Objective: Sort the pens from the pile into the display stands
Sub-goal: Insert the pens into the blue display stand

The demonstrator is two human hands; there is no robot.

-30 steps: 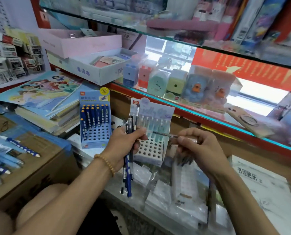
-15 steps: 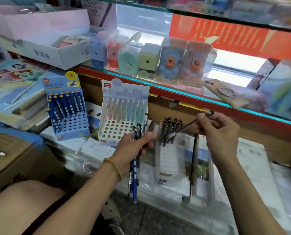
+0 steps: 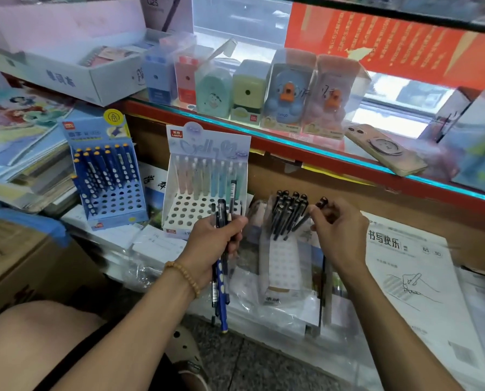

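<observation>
gripping a pen bundle left; right pinching a dark pen

- The bundle of pens I hold is mostly black, with one dark blue barrel carrying pale dots.
- The left display stand is blue, its pens blue with pale dots and orange-yellow tips.
- The middle stand is white with a lilac header; its pens are pastel pink, green and blue.
- The pens in the pale stand by my right hand are black.
- My wrist beads are tan.
</observation>
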